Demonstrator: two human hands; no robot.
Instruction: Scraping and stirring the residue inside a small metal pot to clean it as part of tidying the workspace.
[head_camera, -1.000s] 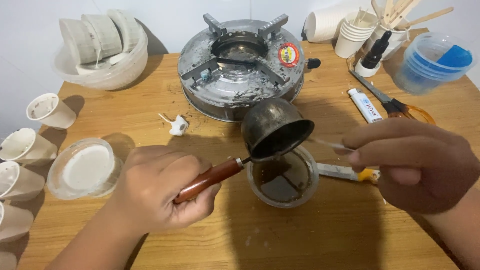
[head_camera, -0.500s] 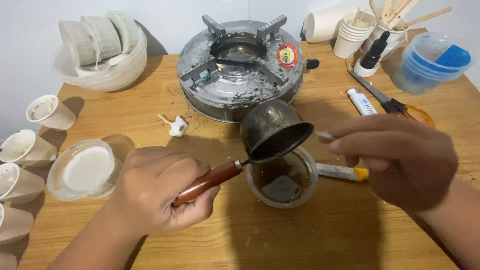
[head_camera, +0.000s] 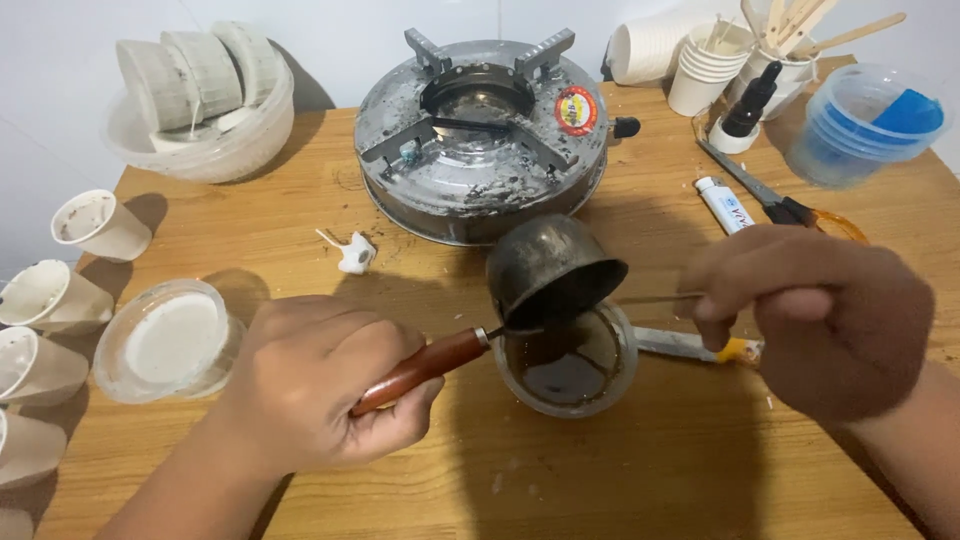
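Left hand (head_camera: 315, 385): fingers wrapped tight around the pot's wooden handle (head_camera: 420, 368).
Small metal pot (head_camera: 550, 268): tipped over the clear cup (head_camera: 566, 362), at table centre, before the stove (head_camera: 480, 135).
Right hand (head_camera: 815, 315): fingers pinching a thin stick (head_camera: 655, 297) reaching into the pot.

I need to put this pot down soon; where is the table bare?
Bare wood lies along the near edge in front of the glass cup, and between the white bowl and the stove. The far right corner and left edge are crowded.
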